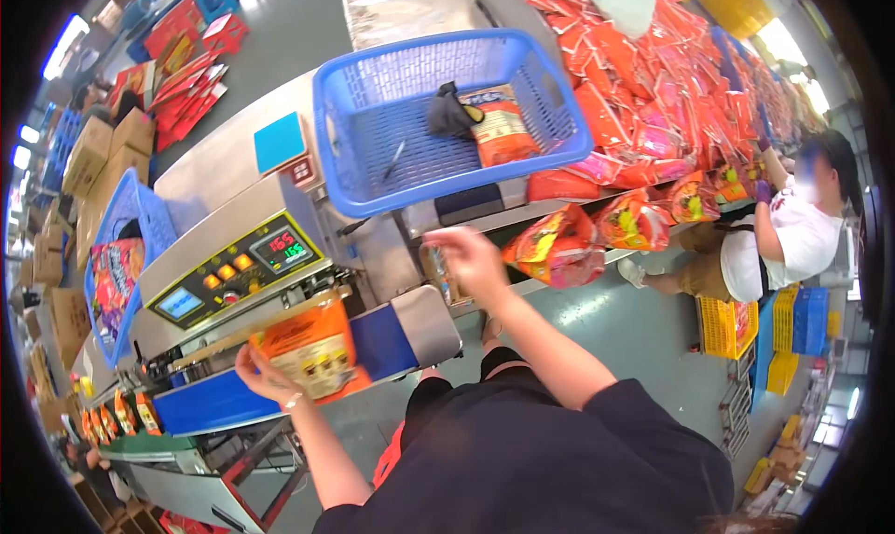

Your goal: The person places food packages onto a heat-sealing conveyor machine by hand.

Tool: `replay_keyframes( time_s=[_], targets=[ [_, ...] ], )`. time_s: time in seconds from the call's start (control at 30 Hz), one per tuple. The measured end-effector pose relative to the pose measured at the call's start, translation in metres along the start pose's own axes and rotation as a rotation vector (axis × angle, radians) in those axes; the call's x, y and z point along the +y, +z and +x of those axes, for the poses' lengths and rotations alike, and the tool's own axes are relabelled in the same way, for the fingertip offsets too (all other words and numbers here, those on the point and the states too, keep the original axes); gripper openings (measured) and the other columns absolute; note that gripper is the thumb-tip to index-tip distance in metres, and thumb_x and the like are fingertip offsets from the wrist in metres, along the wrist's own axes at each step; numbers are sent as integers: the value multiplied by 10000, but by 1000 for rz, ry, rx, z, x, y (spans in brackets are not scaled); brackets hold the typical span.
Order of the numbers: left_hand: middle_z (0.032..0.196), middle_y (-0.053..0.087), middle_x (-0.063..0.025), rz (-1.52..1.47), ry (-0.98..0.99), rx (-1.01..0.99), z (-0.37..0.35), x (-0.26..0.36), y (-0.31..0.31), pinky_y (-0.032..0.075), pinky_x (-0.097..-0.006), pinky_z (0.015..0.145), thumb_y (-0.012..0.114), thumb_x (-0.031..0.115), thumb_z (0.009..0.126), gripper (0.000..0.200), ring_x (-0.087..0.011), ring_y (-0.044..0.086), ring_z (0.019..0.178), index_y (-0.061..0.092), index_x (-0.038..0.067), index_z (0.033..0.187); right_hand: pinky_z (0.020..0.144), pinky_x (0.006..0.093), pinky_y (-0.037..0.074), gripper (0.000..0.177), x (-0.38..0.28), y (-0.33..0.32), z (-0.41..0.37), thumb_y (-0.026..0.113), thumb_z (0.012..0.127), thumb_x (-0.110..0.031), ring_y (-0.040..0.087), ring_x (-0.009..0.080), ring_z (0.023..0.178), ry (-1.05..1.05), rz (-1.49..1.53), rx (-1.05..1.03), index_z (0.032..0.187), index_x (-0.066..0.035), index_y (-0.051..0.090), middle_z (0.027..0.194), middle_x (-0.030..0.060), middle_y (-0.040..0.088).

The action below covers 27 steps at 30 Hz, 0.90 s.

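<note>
My left hand is at the left edge of an orange printed bag, fingers curled against it. The bag's upper edge lies along the slot of a sealing machine with a lit control panel, over its blue conveyor belt. My right hand is held out past the rounded end of the belt, fingers stretched and nothing visible in them. Just right of that hand, a filled red-orange bag stands first in a row of several similar bags.
A blue basket behind the machine holds an orange bag, a dark cloth item and a pen. Red packets are heaped at the back right. A co-worker stands at the right by the row. Another blue basket stands left.
</note>
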<state>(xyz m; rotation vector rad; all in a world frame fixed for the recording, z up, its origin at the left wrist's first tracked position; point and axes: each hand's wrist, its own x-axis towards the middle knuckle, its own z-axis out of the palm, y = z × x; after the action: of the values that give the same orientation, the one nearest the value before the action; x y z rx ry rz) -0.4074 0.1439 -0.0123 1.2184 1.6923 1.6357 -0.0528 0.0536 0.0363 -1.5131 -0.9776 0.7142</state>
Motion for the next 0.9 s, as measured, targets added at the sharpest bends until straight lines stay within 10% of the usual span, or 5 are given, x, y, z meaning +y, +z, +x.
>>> replay_keyframes(
  time_s=[0.17, 0.3, 0.47, 0.6, 0.9],
  targets=[
    [1069, 599, -91, -22, 226, -1039, -174, 101, 161, 451, -344, 859, 716, 97, 719, 411, -251, 560, 996, 569, 80, 1103, 914, 366, 428, 481, 15, -200, -58, 435, 645, 134, 561, 298, 997, 84, -743, 311, 1090, -9, 551, 1050, 155, 569],
    [1052, 612, -98, -71, 498, -1300, -233, 66, 223, 459, -343, 827, 706, 64, 692, 237, -266, 571, 971, 619, 50, 912, 889, 302, 434, 54, 65, -224, -64, 652, 760, 0, 586, 198, 1008, 166, -199, 159, 813, 2, 642, 1024, 99, 653],
    [1049, 649, -131, -339, 151, -1396, -186, 108, 162, 447, -363, 903, 611, -44, 757, 130, -255, 583, 1053, 588, 21, 867, 886, 324, 440, 88, -11, -198, -64, 626, 773, 51, 604, 199, 951, -13, 7, 85, 835, -9, 606, 890, 73, 631],
    [948, 650, -152, -667, -447, -1128, -151, 139, 95, 462, -313, 867, 533, -30, 866, 48, -189, 600, 985, 567, 2, 878, 749, 274, 483, 81, -57, -157, -40, 616, 792, 49, 610, 152, 820, -75, 96, -127, 841, -1, 576, 836, 75, 609],
    [772, 650, -42, -159, -754, -432, -105, -28, 96, 447, -234, 610, 708, 82, 734, 126, -125, 588, 666, 665, 20, 835, 612, 278, 449, 114, 77, -29, 18, 636, 814, -88, 561, 130, 638, 211, -277, 107, 809, -3, 562, 675, 65, 594]
  ],
)
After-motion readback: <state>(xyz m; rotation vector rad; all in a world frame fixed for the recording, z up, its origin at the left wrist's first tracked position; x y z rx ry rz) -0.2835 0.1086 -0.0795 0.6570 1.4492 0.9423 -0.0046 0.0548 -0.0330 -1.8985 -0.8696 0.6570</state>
